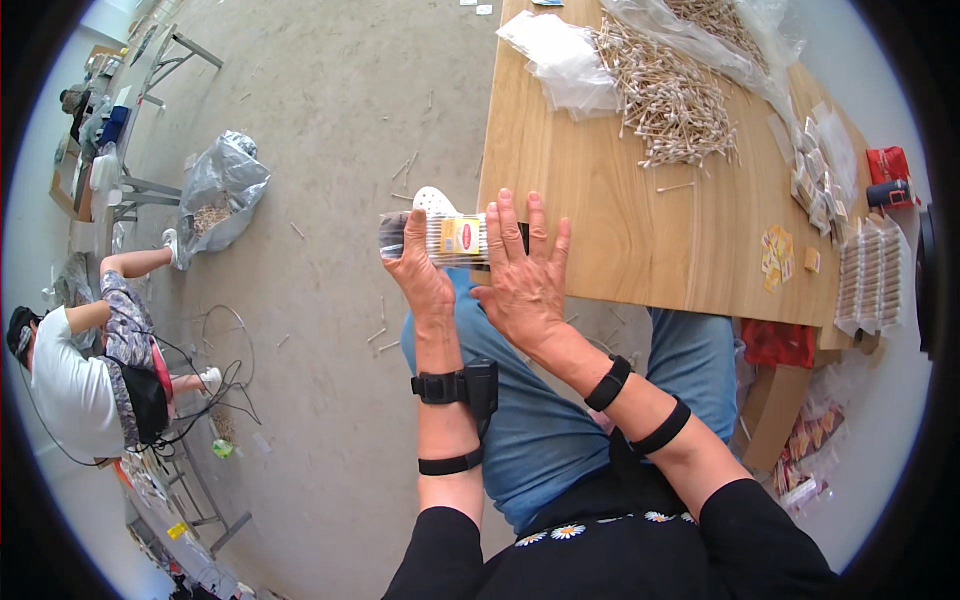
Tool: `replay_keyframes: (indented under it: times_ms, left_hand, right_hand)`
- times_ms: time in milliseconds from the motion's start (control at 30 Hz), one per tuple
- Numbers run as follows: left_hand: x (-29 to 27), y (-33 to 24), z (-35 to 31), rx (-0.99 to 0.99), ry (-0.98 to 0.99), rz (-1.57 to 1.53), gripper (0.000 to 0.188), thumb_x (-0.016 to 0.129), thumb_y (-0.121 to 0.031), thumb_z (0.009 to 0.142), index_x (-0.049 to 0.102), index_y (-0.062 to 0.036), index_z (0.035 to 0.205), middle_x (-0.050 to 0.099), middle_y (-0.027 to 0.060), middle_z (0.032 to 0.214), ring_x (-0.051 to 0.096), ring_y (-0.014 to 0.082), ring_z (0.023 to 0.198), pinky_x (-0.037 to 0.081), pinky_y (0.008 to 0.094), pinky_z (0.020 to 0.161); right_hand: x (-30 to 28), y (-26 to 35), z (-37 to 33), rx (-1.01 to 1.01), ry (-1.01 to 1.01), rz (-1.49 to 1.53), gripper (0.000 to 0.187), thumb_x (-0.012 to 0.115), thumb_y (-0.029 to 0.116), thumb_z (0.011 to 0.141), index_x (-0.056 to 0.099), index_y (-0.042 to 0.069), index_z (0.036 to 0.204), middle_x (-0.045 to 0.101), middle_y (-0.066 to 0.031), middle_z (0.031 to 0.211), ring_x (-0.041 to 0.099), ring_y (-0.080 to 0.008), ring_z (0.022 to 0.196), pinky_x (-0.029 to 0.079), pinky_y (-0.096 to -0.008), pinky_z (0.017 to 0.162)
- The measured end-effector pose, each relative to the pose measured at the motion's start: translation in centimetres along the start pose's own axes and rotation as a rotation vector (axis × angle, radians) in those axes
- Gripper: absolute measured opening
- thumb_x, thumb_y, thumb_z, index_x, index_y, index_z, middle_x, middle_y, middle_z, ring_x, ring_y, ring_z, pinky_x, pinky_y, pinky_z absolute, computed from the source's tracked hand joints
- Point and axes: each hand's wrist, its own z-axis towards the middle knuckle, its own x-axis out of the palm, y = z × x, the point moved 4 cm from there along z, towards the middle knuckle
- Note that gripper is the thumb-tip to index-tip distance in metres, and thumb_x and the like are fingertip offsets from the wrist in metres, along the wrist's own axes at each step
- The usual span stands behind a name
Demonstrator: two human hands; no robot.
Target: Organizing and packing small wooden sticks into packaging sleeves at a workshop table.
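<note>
My left hand (422, 278) is closed round a clear pack of cotton swabs (478, 238) with a yellow label, its thumb lying across the top. The pack is held just beyond the left edge of the wooden table (620, 225). My right hand (522, 285) lies palm down with its fingers stretched and apart, over the right end of the pack and the table's corner. Farther back on the table is a heap of loose cotton swabs (675, 115), with one single swab (676, 187) in front of it.
Yellow label cards (777, 256) lie at the table's right, beside rows of bundled packs (872, 277). Clear plastic bags (570, 65) rest near the heap. On the left, a person (90, 375) sits near a grey sack (225, 180) and cables. A cardboard box (775, 410) stands under the table.
</note>
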Motion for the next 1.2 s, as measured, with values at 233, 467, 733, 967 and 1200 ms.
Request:
replay_keyframes:
  times_ms: [233,467,733,967,1200]
  left_hand:
    - [0.1,-0.1,-0.3,0.011,-0.012,0.011,0.014,0.074,-0.014,0.092,0.062,-0.0092,0.089,0.062,-0.0027,0.084,0.060,0.0073,0.076,0.055,0.0272,0.068]
    - [0.3,-0.6,-0.4,0.028,0.008,0.051,0.015,0.073,-0.015,0.093,0.061,-0.0090,0.088,0.061,-0.0026,0.083,0.059,0.0073,0.075,0.054,0.0276,0.068]
    - [0.7,-0.6,-0.6,0.020,-0.009,0.006,0.015,0.073,-0.016,0.094,0.060,-0.0093,0.089,0.061,-0.0030,0.084,0.058,0.0068,0.075,0.053,0.0278,0.068]
    - [0.3,-0.7,-0.4,0.029,0.042,0.032,0.016,0.073,-0.017,0.094,0.060,-0.0092,0.088,0.061,-0.0029,0.084,0.058,0.0068,0.075,0.053,0.0278,0.067]
    - [0.2,-0.5,-0.3,0.005,0.036,-0.003,0.015,0.073,-0.017,0.094,0.061,-0.0097,0.088,0.062,-0.0024,0.084,0.060,0.0071,0.076,0.054,0.0279,0.068]
  right_hand:
    - [0.3,0.0,0.0,-0.002,0.007,-0.037,0.115,0.085,0.045,0.066,0.026,0.002,0.156,0.018,-0.0117,0.165,0.008,-0.0387,0.154,0.008,-0.0654,0.119]
    - [0.2,-0.1,-1.2,0.031,-0.037,0.023,0.105,0.082,0.039,0.070,0.031,0.001,0.153,0.021,-0.0138,0.164,0.011,-0.0353,0.154,0.008,-0.0618,0.121]
    - [0.4,0.8,-0.7,0.026,-0.022,0.002,0.110,0.085,0.040,0.066,0.030,0.000,0.154,0.021,-0.0150,0.164,0.012,-0.0342,0.154,0.008,-0.0648,0.119]
    - [0.4,-0.5,-0.1,-0.011,-0.077,0.049,0.112,0.087,0.039,0.064,0.030,0.001,0.154,0.020,-0.0122,0.165,0.012,-0.0339,0.154,0.010,-0.0649,0.119]
    - [0.1,-0.2,0.3,-0.024,-0.006,-0.017,0.108,0.084,0.042,0.067,0.033,0.006,0.154,0.020,-0.0061,0.166,0.011,-0.0357,0.154,0.010,-0.0675,0.118]
